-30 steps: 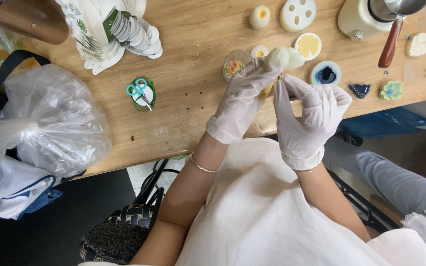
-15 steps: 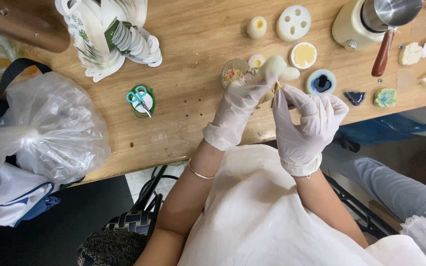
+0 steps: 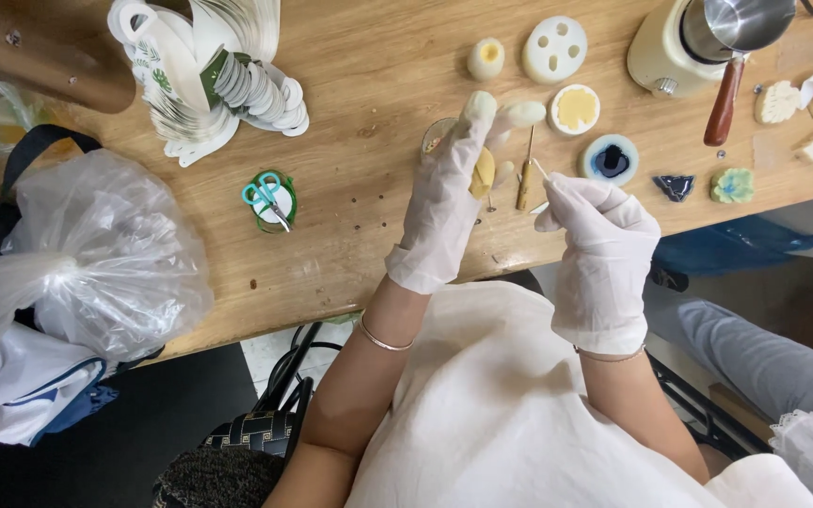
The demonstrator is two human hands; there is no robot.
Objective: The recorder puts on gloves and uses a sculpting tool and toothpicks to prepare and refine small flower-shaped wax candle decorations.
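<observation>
Since a second ago both gloved hands have parted: left hand cups the yellow piece above the surface, fingers curled round it, while right hand pinches a thin white stick clear for working.

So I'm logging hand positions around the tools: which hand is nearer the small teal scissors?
Left. The left hand is to the right of the teal scissors, with bare wooden table between them. The right hand is farther right, beyond the left hand.
</observation>
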